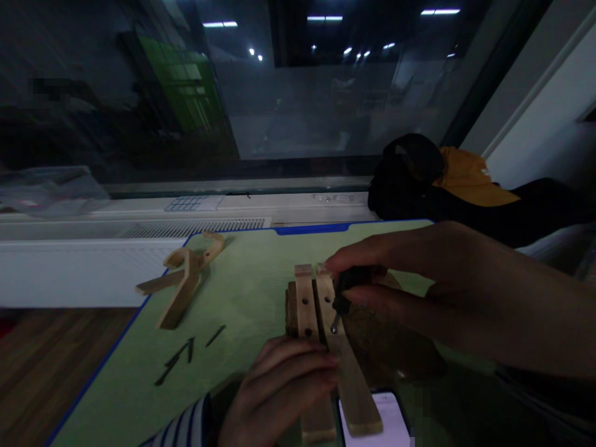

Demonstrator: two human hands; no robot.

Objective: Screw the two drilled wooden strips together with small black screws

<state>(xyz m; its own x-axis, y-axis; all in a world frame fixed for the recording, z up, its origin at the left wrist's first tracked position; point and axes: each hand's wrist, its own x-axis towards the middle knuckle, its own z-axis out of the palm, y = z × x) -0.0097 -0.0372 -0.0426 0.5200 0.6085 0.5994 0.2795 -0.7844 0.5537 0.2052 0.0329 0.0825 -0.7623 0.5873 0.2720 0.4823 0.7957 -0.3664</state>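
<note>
My left hand (279,388) is closed over the near part of a stack of wooden slats (307,304) lying on the green mat (242,292). My right hand (419,285) comes in from the right and pinches a small black-handled screwdriver (347,288), whose metal tip touches the top slat beside a row of holes. One long slat (356,391) runs toward me.
A joined wooden piece (184,279) lies at the mat's far left. A few dark screws (186,357) lie in front of it. A lit phone (388,425) sits at the near edge. A black bag with an orange cap (465,177) rests at the far right by the window.
</note>
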